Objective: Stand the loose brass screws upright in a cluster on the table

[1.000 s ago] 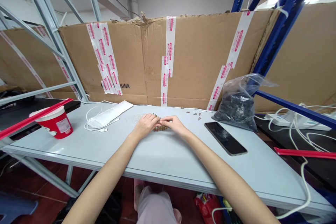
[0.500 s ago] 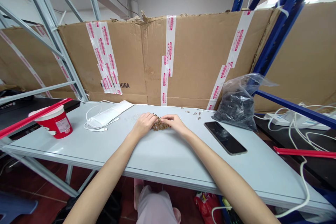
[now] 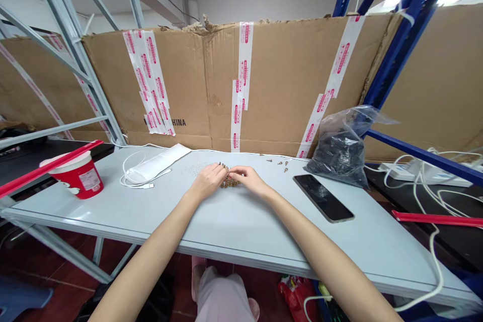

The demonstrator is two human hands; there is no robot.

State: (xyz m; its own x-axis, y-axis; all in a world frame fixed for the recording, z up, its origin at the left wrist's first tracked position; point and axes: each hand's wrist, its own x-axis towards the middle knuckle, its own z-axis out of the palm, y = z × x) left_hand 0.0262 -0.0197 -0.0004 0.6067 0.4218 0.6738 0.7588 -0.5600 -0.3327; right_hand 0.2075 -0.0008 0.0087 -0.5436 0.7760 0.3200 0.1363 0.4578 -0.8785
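A tight group of small brass-coloured metal pieces [image 3: 228, 184] stands on the grey table [image 3: 241, 216], too small for their exact kind to show. At its left edge is my left hand [image 3: 210, 179], closed, fingers together and curled down toward the pieces. My right hand [image 3: 247, 178] comes from the other side in a pinch, its fingertips over the group and close to the left fingers. Whatever either hand grips is hidden or too tiny to name. Beside the left hand lie scattered clear bits [image 3: 191, 169]. Some loose metal pieces [image 3: 286, 166] rest farther back, to the right.
To the right are a black phone [image 3: 324, 198] and a clear bag of dark items [image 3: 337, 153]. On the left stand a red paper cup [image 3: 81, 176] and a white packet [image 3: 160, 162] with a cable. A cardboard wall [image 3: 287, 85] closes off the back.
My right fingertips have shifted slightly left and down, nearer the left fingers. The left hand has turned a little, and more of the clear bits beside it show.
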